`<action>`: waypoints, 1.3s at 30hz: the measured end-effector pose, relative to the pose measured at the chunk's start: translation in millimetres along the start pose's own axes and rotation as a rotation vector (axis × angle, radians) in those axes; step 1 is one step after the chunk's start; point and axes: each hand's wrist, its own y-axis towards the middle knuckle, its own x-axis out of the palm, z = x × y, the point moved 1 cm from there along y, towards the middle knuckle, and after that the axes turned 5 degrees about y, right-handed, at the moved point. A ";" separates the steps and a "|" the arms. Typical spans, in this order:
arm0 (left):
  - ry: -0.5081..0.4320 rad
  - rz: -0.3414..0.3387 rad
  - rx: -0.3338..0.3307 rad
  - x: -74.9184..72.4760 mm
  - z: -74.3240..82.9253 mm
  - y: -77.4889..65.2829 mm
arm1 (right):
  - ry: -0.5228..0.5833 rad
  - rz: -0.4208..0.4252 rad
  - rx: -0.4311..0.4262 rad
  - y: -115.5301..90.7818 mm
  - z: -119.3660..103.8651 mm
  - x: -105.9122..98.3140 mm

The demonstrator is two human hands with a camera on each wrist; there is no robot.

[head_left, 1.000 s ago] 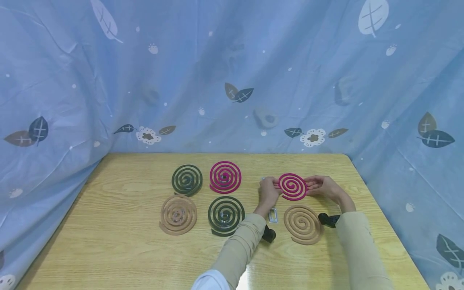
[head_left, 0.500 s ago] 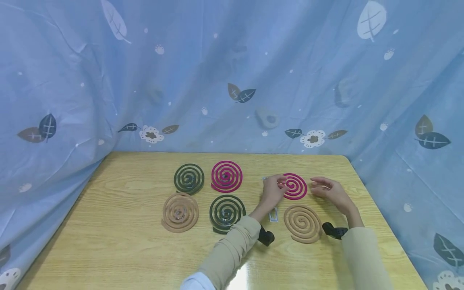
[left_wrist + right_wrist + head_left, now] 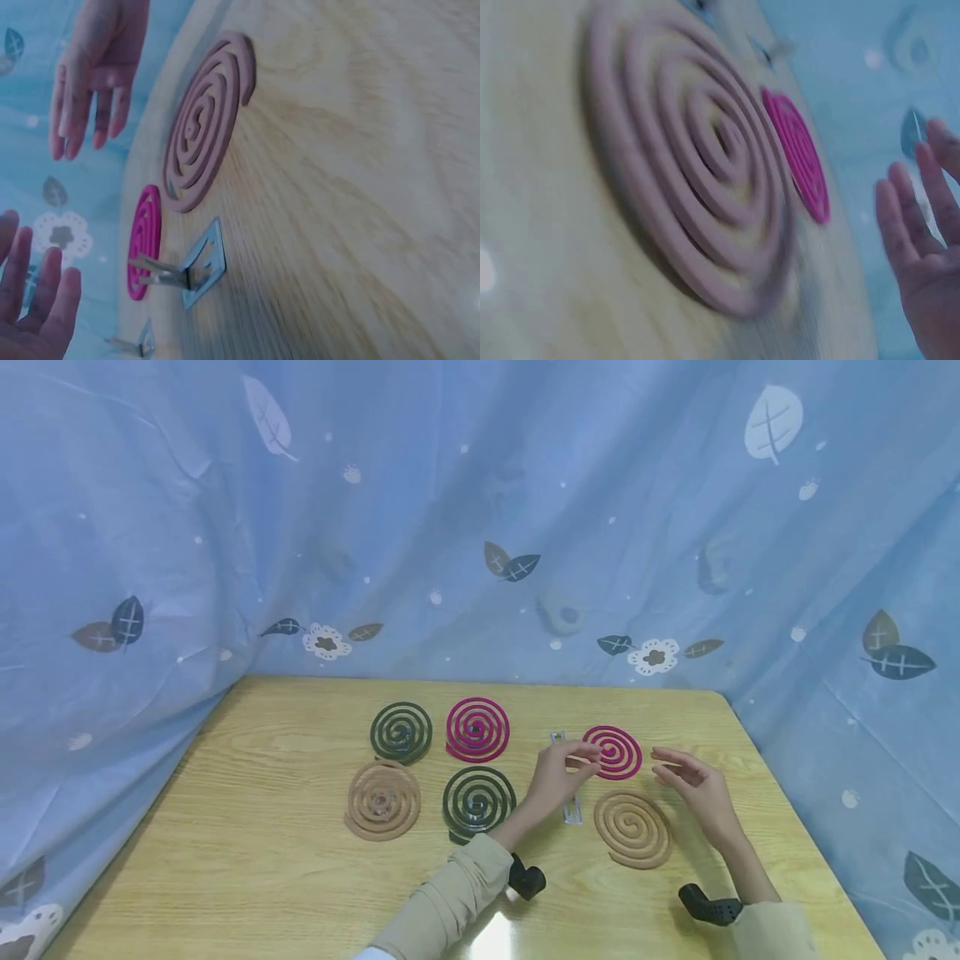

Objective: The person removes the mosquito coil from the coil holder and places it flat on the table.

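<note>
Wooden bench point(image 3: 247, 827), backed by a blue leaf-print curtain point(image 3: 465, 510), carrying six spiral coils. The small pink coil point(image 3: 612, 752) lies flat toward the far right, between the left hand point(image 3: 557, 774) and the right hand point(image 3: 693, 785). Both hands hover just beside it with fingers spread and relaxed, each grip holding nothing. A tan coil point(image 3: 632, 828) lies nearer the person. To the left lie a larger pink coil point(image 3: 477, 729), two dark green coils point(image 3: 402, 732) point(image 3: 478, 800) and a second tan coil point(image 3: 382, 800). The left wrist view alone shows clearly a folded metal stand point(image 3: 187, 268) upright on the bench beside the small pink coil; the head view gives it only as a small sliver. One second earlier both hands gripped the small pink coil by its edges; they have since let go and drawn back toward the person.
</note>
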 end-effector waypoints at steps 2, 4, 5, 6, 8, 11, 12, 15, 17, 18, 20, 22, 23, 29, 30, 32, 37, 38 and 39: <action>-0.005 -0.006 -0.014 -5.2 0.6 -6.4 | -0.002 0.010 -0.005 -5.4 -2.9 8.9; -0.014 -0.014 -0.035 -11.1 2.7 -12.9 | -0.006 0.011 -0.015 -10.9 -7.1 18.1; -0.017 -0.015 -0.041 -14.3 3.9 -16.3 | -0.006 0.003 -0.016 -14.0 -9.4 22.6; -0.017 -0.018 -0.044 -17.8 5.3 -19.9 | -0.001 -0.008 -0.018 -17.2 -11.8 27.2; -0.024 -0.024 -0.049 -26.0 7.6 -27.4 | 0.016 -0.031 -0.016 -23.9 -15.9 36.2; -0.064 -0.036 -0.065 -41.5 13.3 -39.4 | 0.082 -0.066 -0.006 -32.7 -19.9 48.7; -0.090 -0.045 -0.070 -46.6 12.1 -43.9 | 0.100 -0.073 -0.003 -35.1 -21.1 53.0; -0.157 -0.069 -0.093 -62.9 7.0 -57.6 | 0.150 -0.096 -0.004 -41.2 -23.2 64.5; -0.166 -0.079 -0.104 -74.7 3.5 -67.4 | 0.179 -0.120 -0.006 -45.0 -24.5 71.3; -0.162 -0.083 -0.104 -79.2 -2.1 -72.0 | 0.182 -0.131 -0.018 -46.6 -24.8 74.5; -0.143 -0.075 -0.112 -90.4 -4.2 -81.1 | 0.204 -0.170 -0.048 -49.1 -24.6 79.5; -0.143 -0.063 -0.124 -100.3 -6.9 -89.5 | 0.217 -0.204 -0.087 -50.1 -23.9 84.7; -0.150 -0.054 -0.132 -104.8 -8.8 -93.4 | 0.222 -0.223 -0.110 -49.8 -22.9 87.3; -0.171 0.002 -0.181 -129.4 -19.9 -115.9 | 0.248 -0.313 -0.109 -43.2 -16.9 109.4; -0.164 0.013 -0.190 -132.9 -21.4 -119.4 | 0.248 -0.324 -0.091 -42.1 -16.7 113.4; -0.155 0.029 -0.204 -138.2 -23.8 -125.4 | 0.233 -0.334 -0.057 -42.0 -16.1 119.6; -0.122 0.085 -0.228 -148.9 -30.2 -138.4 | 0.236 -0.394 -0.038 -38.4 -13.5 133.6; -0.116 0.096 -0.230 -150.3 -32.0 -140.2 | 0.242 -0.409 -0.037 -37.3 -12.5 135.9; -0.108 0.105 -0.231 -151.3 -34.0 -141.9 | 0.243 -0.421 -0.038 -36.4 -11.6 138.1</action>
